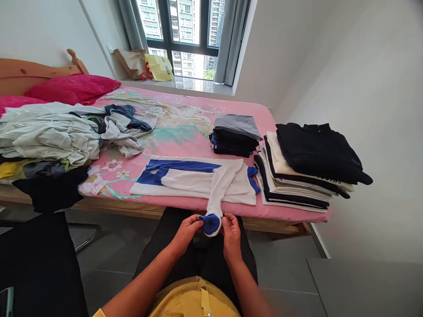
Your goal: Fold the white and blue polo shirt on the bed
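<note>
A white and blue long-sleeved top [185,180] lies partly folded along the near edge of the bed. One sleeve crosses its body and hangs over the edge toward me, ending in a blue cuff [209,223]. My left hand [188,231] pinches the left side of that cuff between thumb and fingers. On the other side, my right hand [231,233] pinches the cuff's white rim. The cuff's opening is spread between both hands, above my lap.
Folded dark clothes topped with grey [238,125] and a taller folded stack [307,167] stand on the right. A crumpled clothes heap [53,132] lies at left, near red pillows [76,86]. Bags [158,67] sit on the windowsill. A black chair [39,259] stands lower left.
</note>
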A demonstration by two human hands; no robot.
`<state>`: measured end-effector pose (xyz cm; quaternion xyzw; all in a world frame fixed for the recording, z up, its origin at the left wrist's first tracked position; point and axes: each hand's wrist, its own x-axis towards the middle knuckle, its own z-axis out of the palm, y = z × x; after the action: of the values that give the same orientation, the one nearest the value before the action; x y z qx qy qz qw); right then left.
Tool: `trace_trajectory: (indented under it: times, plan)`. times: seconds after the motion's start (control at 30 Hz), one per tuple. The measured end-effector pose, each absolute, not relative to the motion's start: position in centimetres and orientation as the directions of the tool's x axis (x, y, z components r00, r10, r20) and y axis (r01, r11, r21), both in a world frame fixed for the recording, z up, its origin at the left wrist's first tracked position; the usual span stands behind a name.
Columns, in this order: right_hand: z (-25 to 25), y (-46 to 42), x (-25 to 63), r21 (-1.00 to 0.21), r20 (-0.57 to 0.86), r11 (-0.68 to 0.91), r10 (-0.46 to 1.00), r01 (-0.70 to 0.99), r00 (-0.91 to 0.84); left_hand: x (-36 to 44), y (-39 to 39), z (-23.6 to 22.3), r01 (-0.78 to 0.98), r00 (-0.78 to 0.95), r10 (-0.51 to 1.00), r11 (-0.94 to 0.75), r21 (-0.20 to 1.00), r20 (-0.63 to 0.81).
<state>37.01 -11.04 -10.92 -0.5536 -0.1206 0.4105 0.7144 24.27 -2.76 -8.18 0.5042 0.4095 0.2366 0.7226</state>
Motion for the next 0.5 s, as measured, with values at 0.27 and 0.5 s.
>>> trace_trajectory:
  times: [0.27, 0.5]
  plan:
    - [-9.3, -11.1, 35.9, -0.711, -0.424, -0.143, 0.869, -0.688, 0.257, 23.9, -2.7, -8.5, 0.097, 0.511, 0.796, 0.322, 0.942, -0.325]
    - [-12.1, -10.3, 35.7, -0.829, -0.38, -0.133, 0.847, -0.543, 0.372, 22.8, -4.0, -8.8, 0.41, 0.375, 0.917, -0.296, 0.863, 0.136]
